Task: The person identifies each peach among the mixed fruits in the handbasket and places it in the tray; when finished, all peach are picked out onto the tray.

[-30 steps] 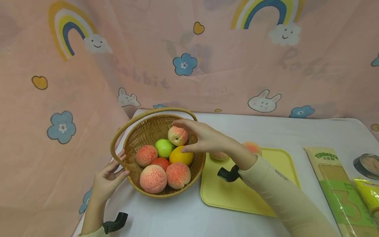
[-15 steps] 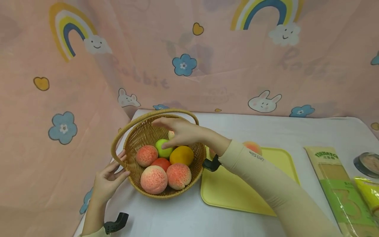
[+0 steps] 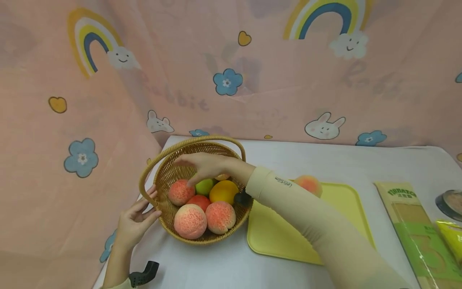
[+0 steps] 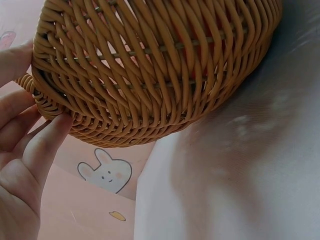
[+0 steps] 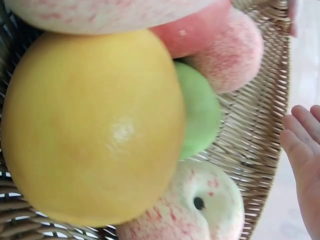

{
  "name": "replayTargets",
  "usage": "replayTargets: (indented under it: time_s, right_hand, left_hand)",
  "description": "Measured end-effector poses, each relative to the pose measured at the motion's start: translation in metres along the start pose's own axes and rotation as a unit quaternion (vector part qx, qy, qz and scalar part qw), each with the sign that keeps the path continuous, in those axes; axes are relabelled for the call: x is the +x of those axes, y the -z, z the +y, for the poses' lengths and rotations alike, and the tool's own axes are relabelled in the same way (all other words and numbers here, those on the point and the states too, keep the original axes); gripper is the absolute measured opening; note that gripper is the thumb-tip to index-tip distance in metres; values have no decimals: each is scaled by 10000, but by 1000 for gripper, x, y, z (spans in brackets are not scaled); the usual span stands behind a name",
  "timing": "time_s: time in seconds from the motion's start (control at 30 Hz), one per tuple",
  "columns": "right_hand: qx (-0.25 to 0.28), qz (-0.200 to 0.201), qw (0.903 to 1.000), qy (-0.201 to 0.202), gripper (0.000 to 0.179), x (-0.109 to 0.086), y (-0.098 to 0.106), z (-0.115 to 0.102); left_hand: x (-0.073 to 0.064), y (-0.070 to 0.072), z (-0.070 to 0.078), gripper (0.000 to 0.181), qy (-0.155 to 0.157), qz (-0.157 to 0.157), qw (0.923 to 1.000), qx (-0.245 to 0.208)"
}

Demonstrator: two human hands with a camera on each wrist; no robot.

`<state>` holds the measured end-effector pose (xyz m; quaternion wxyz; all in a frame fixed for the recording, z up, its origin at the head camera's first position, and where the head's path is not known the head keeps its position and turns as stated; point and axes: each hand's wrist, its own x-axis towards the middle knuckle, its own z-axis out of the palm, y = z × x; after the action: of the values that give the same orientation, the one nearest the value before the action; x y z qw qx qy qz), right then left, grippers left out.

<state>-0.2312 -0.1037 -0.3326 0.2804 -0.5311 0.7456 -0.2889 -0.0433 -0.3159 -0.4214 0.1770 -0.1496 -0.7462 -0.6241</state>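
A wicker basket (image 3: 163, 218) with an arched handle (image 3: 187, 140) holds several fruits. My left hand (image 3: 133, 224) pinches its left rim at the foot of the handle; the left wrist view shows thumb and fingers (image 4: 45, 142) either side of the weave. Over the basket's inside hovers my right hand (image 3: 202, 164), fingers spread and holding nothing. Its thumb overlaps a reddish peach (image 3: 179, 193) at the left. Below the hand lie a green apple (image 5: 200, 110), a yellow mango (image 5: 95, 125) and a pale peach (image 5: 220, 200). A red fruit (image 3: 199, 201) and two more peaches (image 3: 190, 221) fill the front.
A yellow tray (image 3: 278, 237) sits right of the basket under the right forearm, with a peach (image 3: 309, 184) at its back edge. Farther right are a green-and-tan noodle packet (image 3: 415, 224), a round container (image 3: 451, 204) and a yellow packet (image 3: 451, 237). Patterned cloth walls enclose the table.
My right hand has moved left across the basket, from above the pale peach and mango to the reddish peach at the left. My left hand keeps its hold on the rim.
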Motion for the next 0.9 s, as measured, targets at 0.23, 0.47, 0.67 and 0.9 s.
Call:
replayTargets:
  time_s: [0.23,0.47,0.67,0.9]
  right_hand:
    - [128,-402,9990,-133,71,16,-11,8]
    - [59,-773,9967,-239,71,24,-21,16]
    - [-740,-899,9931,-136,65,32,-27,20]
    - [-1190,-966,9880,-201,63,34,-30,20]
  left_hand:
    - [0,-1,3,51,72,-1,9998,-168]
    - [2,-1,4,50,214,33,9998,-39]
    - [2,-1,2,49,135,32,9999,-70]
    - [2,0,2,50,246,67,9997,-41]
